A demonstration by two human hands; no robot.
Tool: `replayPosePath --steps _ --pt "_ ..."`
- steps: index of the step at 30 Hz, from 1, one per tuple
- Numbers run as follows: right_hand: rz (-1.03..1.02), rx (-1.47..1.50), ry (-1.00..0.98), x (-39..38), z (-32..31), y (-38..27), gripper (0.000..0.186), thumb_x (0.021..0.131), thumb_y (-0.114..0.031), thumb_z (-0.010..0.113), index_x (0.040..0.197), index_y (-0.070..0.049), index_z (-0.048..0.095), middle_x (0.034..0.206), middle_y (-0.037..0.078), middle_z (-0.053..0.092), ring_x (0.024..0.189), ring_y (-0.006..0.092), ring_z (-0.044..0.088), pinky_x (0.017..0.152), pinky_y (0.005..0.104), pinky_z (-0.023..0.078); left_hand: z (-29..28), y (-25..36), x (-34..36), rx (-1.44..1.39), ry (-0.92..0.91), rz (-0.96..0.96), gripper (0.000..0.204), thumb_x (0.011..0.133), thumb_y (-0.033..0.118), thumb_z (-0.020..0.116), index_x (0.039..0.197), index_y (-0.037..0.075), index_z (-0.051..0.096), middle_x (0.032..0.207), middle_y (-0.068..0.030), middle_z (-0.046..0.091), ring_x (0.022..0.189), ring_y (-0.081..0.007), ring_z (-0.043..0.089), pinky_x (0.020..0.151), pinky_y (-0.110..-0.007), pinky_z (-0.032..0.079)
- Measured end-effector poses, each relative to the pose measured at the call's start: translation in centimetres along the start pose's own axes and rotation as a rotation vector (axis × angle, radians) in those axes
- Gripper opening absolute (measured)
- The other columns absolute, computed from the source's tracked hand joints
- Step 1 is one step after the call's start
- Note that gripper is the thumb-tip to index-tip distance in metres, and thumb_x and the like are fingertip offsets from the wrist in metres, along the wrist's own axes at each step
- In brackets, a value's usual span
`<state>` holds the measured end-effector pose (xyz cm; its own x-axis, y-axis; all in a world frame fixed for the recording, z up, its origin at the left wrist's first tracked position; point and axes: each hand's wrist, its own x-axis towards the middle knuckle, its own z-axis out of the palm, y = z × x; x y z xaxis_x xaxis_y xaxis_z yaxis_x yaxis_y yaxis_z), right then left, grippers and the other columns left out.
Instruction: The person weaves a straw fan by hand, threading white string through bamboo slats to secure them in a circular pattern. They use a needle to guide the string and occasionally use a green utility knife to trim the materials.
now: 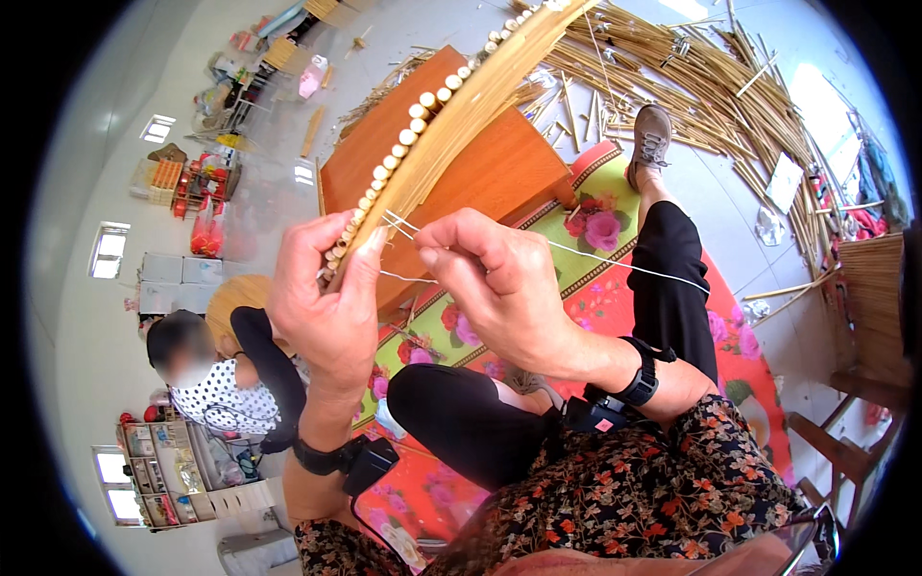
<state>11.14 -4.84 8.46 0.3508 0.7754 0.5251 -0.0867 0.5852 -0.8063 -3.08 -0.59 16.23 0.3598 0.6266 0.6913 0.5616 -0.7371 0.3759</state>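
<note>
A long row of pale reed stalks (480, 106), their round cut ends lined up along one edge, slants from my hands toward the far right. My left hand (327, 288) is closed around its near end, the thumb on the tan side and the fingers behind the cut ends. Just to the right, my right hand (499, 283) pinches thin white string (629, 266). Two strands run taut from the reeds to these fingertips, and another stretch trails right across my leg. How the string passes around the stalks is hidden by my left hand.
An orange-brown wooden board (451, 206) lies beneath the reeds, beside a flowered red and green mat (600, 307). Loose stalks (663, 77) cover the floor at far right. A person (226, 394) sits at left near shelves (163, 470); a wooden stool (836, 442) stands right.
</note>
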Motion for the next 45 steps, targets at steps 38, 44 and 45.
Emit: replayPosePath --steps 38,44,45 --pt "1.016 0.879 -0.174 -16.5 -8.4 6.1 0.019 0.095 -0.020 0.066 0.098 -0.001 0.070 0.063 -0.002 0.054 0.057 0.0070 0.046 0.067 0.0277 0.046 4.7 0.9 -17.0 0.035 -0.174 0.309 0.034 0.072 0.011 0.081 0.104 0.016 0.075 0.105 -0.0033 0.059 0.097 -0.0247 0.063 0.072 -0.036 0.057" --pt "1.007 0.873 -0.174 -16.0 -8.1 5.5 0.021 0.096 -0.021 0.066 0.095 -0.001 0.069 0.068 0.000 0.058 0.060 0.0081 0.050 0.067 0.0272 0.046 4.7 1.1 -16.9 0.053 -0.158 0.303 0.031 0.074 0.014 0.082 0.103 0.018 0.075 0.102 -0.0014 0.060 0.097 -0.0234 0.064 0.073 -0.034 0.055" --pt "0.999 0.872 -0.166 -16.0 -8.0 5.3 0.021 0.096 -0.022 0.066 0.096 -0.001 0.069 0.069 0.000 0.058 0.061 0.0082 0.051 0.067 0.0269 0.046 4.7 1.2 -16.9 0.057 -0.156 0.297 0.030 0.074 0.014 0.082 0.103 0.018 0.076 0.102 -0.0012 0.061 0.097 -0.0233 0.064 0.073 -0.033 0.054"
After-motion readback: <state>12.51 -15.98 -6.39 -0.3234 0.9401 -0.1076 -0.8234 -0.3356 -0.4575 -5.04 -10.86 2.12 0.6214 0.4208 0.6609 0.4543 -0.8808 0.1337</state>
